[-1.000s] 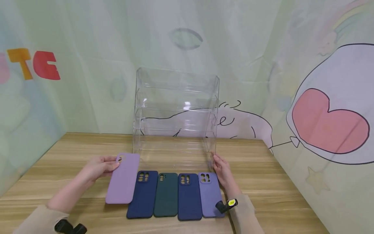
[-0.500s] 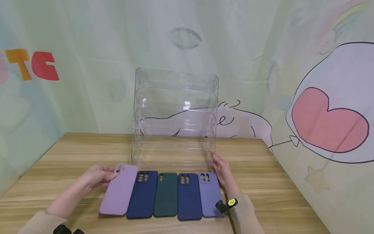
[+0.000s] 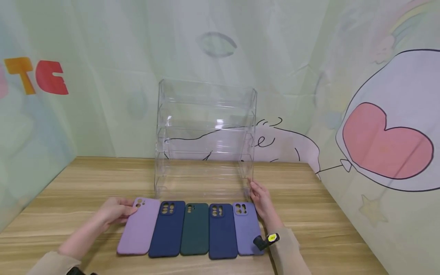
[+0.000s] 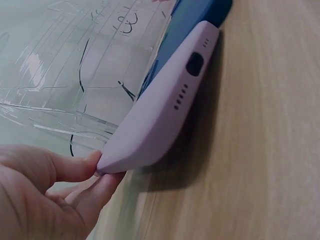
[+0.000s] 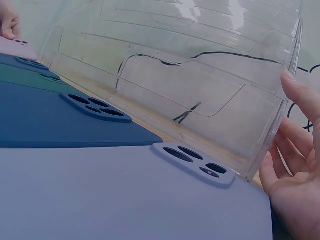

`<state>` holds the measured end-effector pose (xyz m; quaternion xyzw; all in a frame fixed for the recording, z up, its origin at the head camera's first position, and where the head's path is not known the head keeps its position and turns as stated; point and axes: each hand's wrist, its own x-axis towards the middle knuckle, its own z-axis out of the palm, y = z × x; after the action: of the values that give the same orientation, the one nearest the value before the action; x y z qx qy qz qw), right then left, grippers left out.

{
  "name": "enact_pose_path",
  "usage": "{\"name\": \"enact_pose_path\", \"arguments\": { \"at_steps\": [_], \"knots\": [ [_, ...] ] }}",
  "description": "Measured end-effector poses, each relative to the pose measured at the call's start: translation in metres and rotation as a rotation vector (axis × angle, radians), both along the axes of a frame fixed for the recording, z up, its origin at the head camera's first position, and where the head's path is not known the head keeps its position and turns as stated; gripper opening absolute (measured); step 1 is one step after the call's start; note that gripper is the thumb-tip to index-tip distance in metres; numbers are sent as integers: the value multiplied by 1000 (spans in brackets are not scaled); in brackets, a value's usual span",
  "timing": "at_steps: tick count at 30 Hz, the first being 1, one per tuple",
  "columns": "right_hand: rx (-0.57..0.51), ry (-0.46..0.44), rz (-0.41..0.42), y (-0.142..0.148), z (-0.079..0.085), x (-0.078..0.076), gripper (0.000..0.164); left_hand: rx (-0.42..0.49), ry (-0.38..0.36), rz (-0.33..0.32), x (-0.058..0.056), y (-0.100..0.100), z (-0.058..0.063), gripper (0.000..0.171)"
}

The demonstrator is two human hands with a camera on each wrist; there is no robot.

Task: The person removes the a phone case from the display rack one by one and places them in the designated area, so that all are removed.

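My left hand (image 3: pixel 117 212) pinches the upper left edge of a pink-lilac phone case (image 3: pixel 139 229), thumb on top and fingers beneath. In the left wrist view, a shadow shows under the near edge of this case (image 4: pixel 155 117). To its right, a navy case (image 3: pixel 167 233), a dark green case (image 3: pixel 194 233), another navy case (image 3: pixel 223 235) and a lavender-blue case (image 3: pixel 248 233) lie side by side, camera cutouts pointing away. Behind them stands a clear tiered display rack (image 3: pixel 206 128). My right hand (image 3: pixel 262 198) holds the rack's lower right side panel between thumb and fingers.
The wood-grain table (image 3: pixel 302 214) runs back to a printed curtain (image 3: pixel 117 76), seen through the rack. The rack's front edge is close behind the tops of the cases. My right sleeve (image 3: pixel 290 250) passes just right of the lavender-blue case.
My left hand has lowered the pink-lilac case leftward and toward me, from overlapping the left navy case to beside it in the row. The right hand and rack stay put.
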<state>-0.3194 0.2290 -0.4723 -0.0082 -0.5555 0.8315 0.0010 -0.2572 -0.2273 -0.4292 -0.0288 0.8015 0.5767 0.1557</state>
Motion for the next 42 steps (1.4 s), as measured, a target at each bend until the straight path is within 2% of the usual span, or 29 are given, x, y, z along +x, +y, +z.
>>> {"name": "enact_pose_path", "arguments": {
  "at_steps": [5,13,21,27,30,36,42],
  "knots": [
    [10,-4,9,1,0,1,51,-31,3,37,0,2,-2,55],
    [25,-1,12,1,-2,-1,52,-133,42,85,0,4,-4,53],
    [14,9,13,1,-4,-2,53,-366,133,91,0,2,-3,45],
    [14,9,13,0,-5,-4,53,-494,169,42,-1,0,-2,39],
    [21,10,27,0,-5,-4,54,-508,165,39,0,-1,-4,37],
    [29,32,36,3,-6,-6,51,-548,188,38,-1,1,-2,44],
    [41,26,29,8,-6,-7,50,-600,300,58,-8,4,2,38]
  ]
}}
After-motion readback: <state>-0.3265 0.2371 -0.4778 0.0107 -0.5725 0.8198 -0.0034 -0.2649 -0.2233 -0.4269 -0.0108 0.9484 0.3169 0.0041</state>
